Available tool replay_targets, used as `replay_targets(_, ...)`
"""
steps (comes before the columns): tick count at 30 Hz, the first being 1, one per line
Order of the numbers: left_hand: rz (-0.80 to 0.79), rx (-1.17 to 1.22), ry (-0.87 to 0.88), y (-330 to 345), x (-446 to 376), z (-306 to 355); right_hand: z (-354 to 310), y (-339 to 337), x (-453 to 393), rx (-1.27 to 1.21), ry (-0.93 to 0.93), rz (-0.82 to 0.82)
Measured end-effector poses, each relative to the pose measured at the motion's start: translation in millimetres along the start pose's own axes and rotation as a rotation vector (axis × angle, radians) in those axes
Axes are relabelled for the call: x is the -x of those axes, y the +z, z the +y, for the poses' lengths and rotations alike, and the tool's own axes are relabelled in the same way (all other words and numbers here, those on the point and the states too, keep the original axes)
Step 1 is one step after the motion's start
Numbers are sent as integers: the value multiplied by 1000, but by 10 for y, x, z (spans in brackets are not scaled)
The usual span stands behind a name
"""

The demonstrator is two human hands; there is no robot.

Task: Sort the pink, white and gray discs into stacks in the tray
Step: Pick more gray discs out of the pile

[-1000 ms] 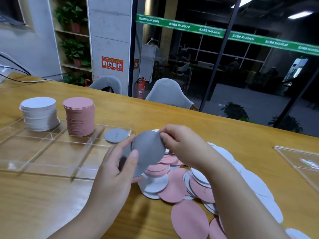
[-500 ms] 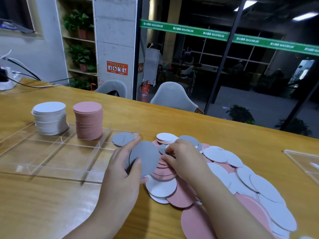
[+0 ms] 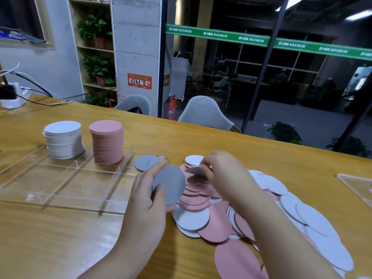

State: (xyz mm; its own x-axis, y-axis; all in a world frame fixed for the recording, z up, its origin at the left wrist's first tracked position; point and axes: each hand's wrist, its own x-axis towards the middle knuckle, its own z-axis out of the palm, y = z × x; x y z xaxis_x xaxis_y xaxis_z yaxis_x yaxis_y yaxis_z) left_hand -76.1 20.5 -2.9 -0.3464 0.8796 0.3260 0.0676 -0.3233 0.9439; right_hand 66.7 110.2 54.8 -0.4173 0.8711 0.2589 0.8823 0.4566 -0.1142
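Note:
My left hand (image 3: pixel 145 200) grips a small stack of gray discs (image 3: pixel 171 184), held upright beside the clear tray (image 3: pixel 60 188). My right hand (image 3: pixel 223 174) pinches one gray disc (image 3: pixel 193 171) at the far end of the loose pile of pink and white discs (image 3: pixel 211 218). In the tray's far compartments stand a white stack (image 3: pixel 64 141) and a pink stack (image 3: pixel 106 141). A single gray disc (image 3: pixel 147 162) lies flat in the far right compartment.
The tray's near compartments hold nothing. Loose discs spread across the wooden table (image 3: pixel 50 238) toward the lower right. A second clear tray (image 3: pixel 358 188) shows at the right edge. Cables and a power strip (image 3: pixel 10 97) lie at the far left.
My right hand left the gray stack, reached into the pile and now pinches and lifts a gray disc. My left hand kept its stack, roughly in place.

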Motion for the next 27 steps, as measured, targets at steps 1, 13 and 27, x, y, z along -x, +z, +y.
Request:
replay_targets(1,2,0,-1,0,-2,-3,-10,-97,17,-42,8,11)
replay_targets(13,-38,39,1,12,12,-51,-149,-350,167,-501,-40,-154)
replay_targets(27,-162,-90,4,38,30,-85,680,197,-218,-316,444,91)
